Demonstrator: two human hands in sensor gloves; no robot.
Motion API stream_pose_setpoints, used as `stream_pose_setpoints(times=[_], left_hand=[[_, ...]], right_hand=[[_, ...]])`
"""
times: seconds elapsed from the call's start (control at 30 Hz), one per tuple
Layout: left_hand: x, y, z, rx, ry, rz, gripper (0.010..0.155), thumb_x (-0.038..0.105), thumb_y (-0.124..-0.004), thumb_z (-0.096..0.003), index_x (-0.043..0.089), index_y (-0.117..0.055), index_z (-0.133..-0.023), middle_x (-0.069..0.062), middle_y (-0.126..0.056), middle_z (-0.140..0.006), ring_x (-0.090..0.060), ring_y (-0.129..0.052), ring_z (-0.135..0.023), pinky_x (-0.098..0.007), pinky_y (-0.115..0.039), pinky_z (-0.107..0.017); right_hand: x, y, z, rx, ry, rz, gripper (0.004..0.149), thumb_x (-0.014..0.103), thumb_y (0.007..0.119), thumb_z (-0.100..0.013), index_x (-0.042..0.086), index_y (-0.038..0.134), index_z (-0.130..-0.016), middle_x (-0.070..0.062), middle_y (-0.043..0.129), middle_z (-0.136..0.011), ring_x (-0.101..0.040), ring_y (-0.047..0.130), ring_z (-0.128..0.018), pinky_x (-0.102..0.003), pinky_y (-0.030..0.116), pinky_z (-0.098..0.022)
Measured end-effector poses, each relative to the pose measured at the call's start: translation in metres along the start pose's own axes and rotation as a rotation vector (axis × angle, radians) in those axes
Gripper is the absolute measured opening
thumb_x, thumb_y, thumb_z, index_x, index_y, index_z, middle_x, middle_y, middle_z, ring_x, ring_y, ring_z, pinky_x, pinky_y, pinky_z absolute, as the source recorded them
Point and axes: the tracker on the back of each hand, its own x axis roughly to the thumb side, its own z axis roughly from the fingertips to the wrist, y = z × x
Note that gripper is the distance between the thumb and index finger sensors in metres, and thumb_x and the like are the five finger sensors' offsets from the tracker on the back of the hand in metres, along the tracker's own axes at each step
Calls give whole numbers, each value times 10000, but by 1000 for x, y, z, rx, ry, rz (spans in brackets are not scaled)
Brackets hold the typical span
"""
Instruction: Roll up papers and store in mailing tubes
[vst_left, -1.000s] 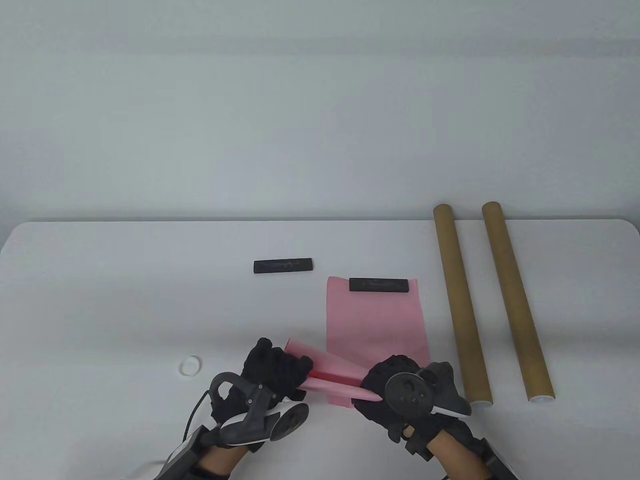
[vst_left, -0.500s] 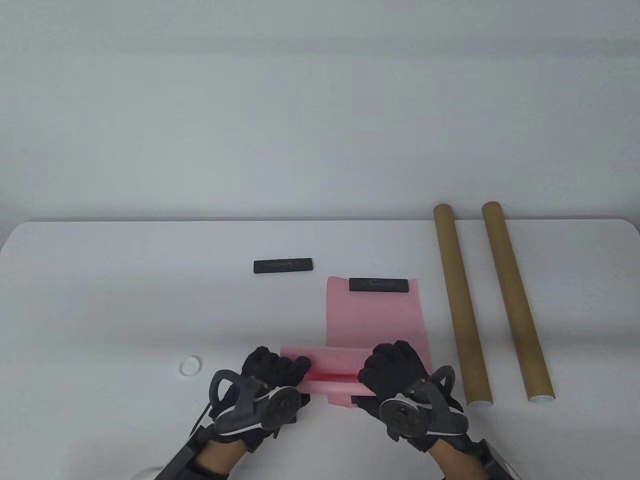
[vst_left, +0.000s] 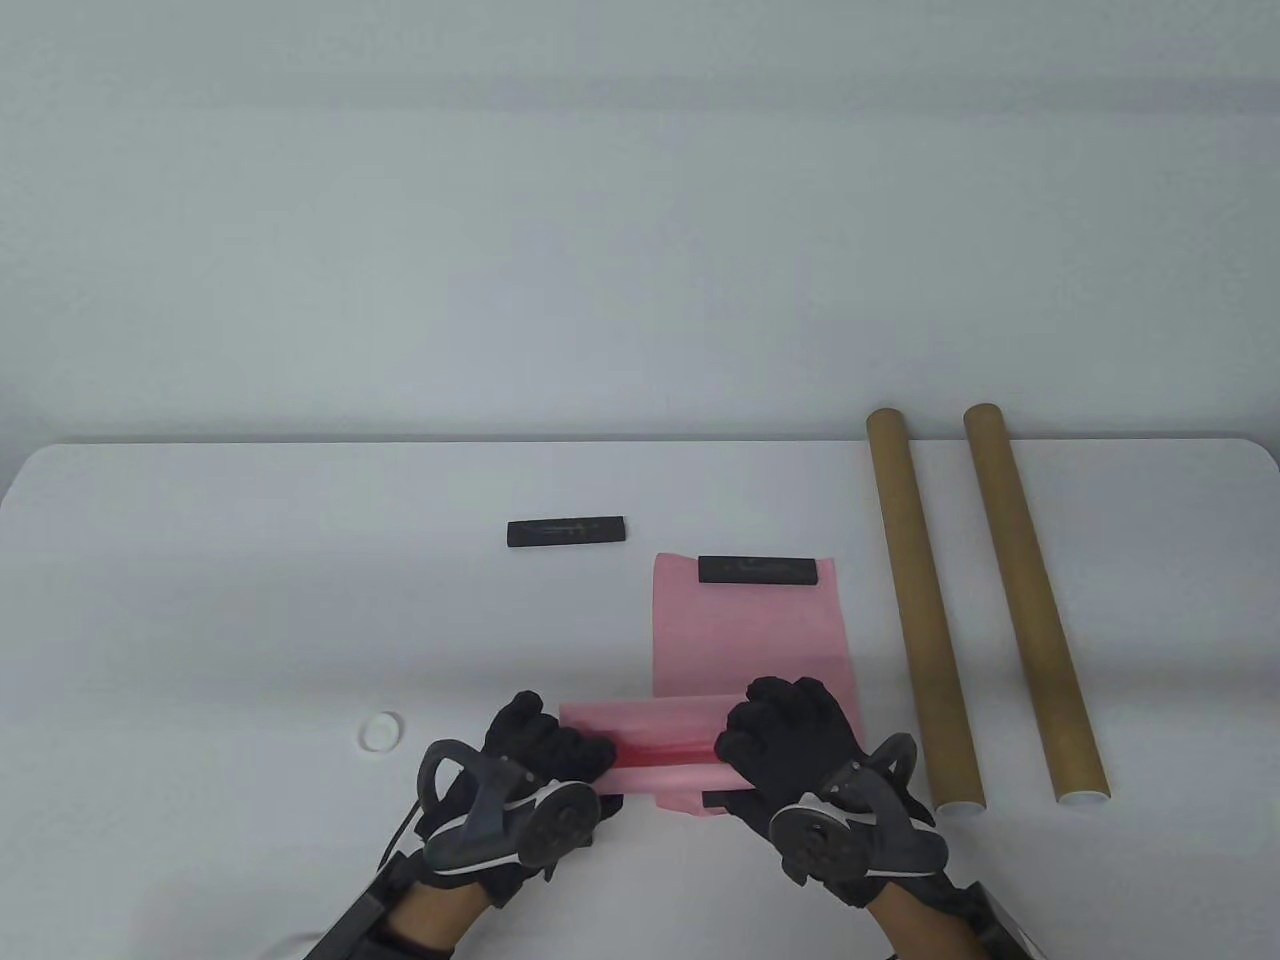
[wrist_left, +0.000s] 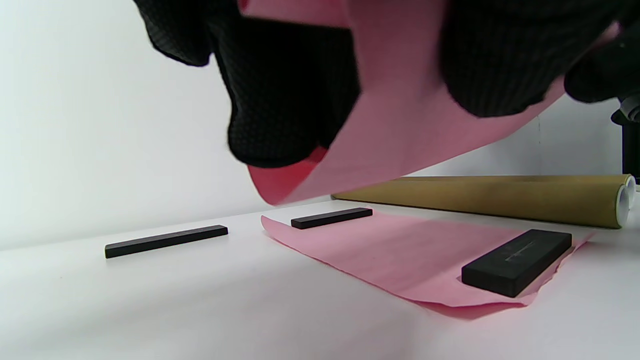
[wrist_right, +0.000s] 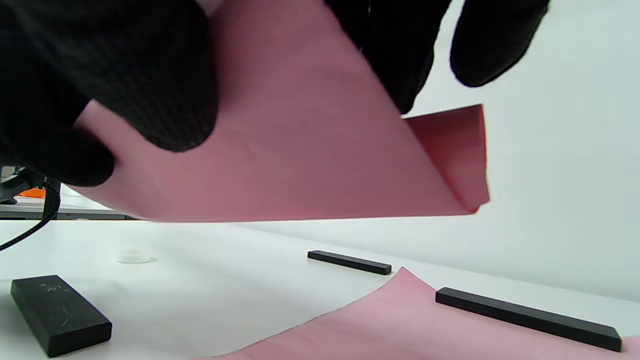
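Observation:
A loosely rolled pink paper (vst_left: 662, 738) is held just above the table near the front edge. My left hand (vst_left: 560, 748) grips its left end and my right hand (vst_left: 772, 738) grips its right end. In the left wrist view the curled paper (wrist_left: 400, 125) hangs under my gloved fingers (wrist_left: 285, 100); the right wrist view shows the same paper (wrist_right: 300, 155). A second pink sheet (vst_left: 748, 630) lies flat behind the roll. Two brown mailing tubes (vst_left: 918, 610) (vst_left: 1030, 600) lie side by side to the right.
A black weight bar (vst_left: 765, 570) holds the flat sheet's far edge and a black block (vst_left: 728, 797) sits on its near edge. Another black bar (vst_left: 566, 531) lies further left. A white tube cap (vst_left: 380, 730) lies left of my left hand.
The roll went from a slanted cone to lying level across. My right hand turned palm down over its end. Both hands shifted slightly away from me.

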Motion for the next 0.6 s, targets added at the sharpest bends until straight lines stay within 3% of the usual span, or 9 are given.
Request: stream_pose_setpoints(times=[0.1, 0.17, 0.23, 0.3, 0.33, 0.4, 0.53, 0.6], left_hand=[[4, 3, 1, 34, -10, -54, 691, 632, -851, -334, 322, -729, -939, 87, -945, -774, -163, -984, -765, -510, -640, -726], [7, 9, 3, 70, -14, -91, 699, 614, -881, -330, 315, -717, -940, 89, -929, -754, -154, -974, -748, -516, -633, -725], [10, 13, 3, 96, -18, -104, 656, 591, -898, -331, 318, -750, -908, 100, -946, -694, -141, -992, -695, -519, -638, -720], [10, 15, 4, 101, -17, -107, 586, 579, -900, -335, 325, -805, -854, 125, -978, -594, -109, -1032, -599, -506, -662, -714], [8, 16, 4, 95, -7, -87, 550, 591, -885, -339, 330, -837, -820, 133, -991, -545, -98, -1043, -557, -499, -673, -712], [4, 16, 4, 72, -3, -36, 504, 617, -809, -362, 333, -875, -774, 143, -1003, -476, -84, -1059, -493, -495, -677, -713], [1, 13, 3, 37, -7, -2, 523, 651, -768, -354, 333, -903, -748, 144, -1016, -441, -82, -1070, -460, -494, -682, -715], [2, 12, 3, 35, -10, -19, 570, 666, -777, -345, 332, -878, -796, 137, -1023, -518, -94, -1069, -529, -497, -674, -720]], right_hand=[[-2, -3, 0, 11, 10, -34, 464, 543, 895, -419, 179, 951, -702, -98, 976, -774, -455, 882, -864, -697, 689, -628], [-6, -2, -1, 50, 21, -94, 530, 637, 806, -419, 180, 1004, -600, -86, 1042, -672, -429, 964, -786, -684, 723, -607], [-8, 0, -1, 64, 34, -144, 567, 662, 794, -412, 167, 1021, -568, -98, 1056, -643, -436, 974, -767, -689, 724, -599], [-9, 1, 1, 71, 31, -123, 609, 674, 818, -398, 155, 981, -671, -120, 1003, -738, -462, 918, -818, -695, 705, -610], [-8, 0, 2, 52, 20, -73, 678, 661, 860, -385, 138, 904, -813, -146, 906, -875, -494, 846, -875, -710, 677, -621], [-5, -2, 3, 14, 5, -13, 735, 571, 937, -379, 128, 786, -945, -170, 776, -999, -532, 739, -943, -732, 626, -641], [-1, -4, 4, -57, -15, 22, 584, 464, 961, -395, 183, 838, -892, -140, 791, -990, -494, 748, -954, -716, 633, -657], [-2, -3, 4, -51, -4, 0, 494, 470, 935, -414, 183, 896, -813, -125, 842, -943, -474, 797, -926, -710, 647, -653]])
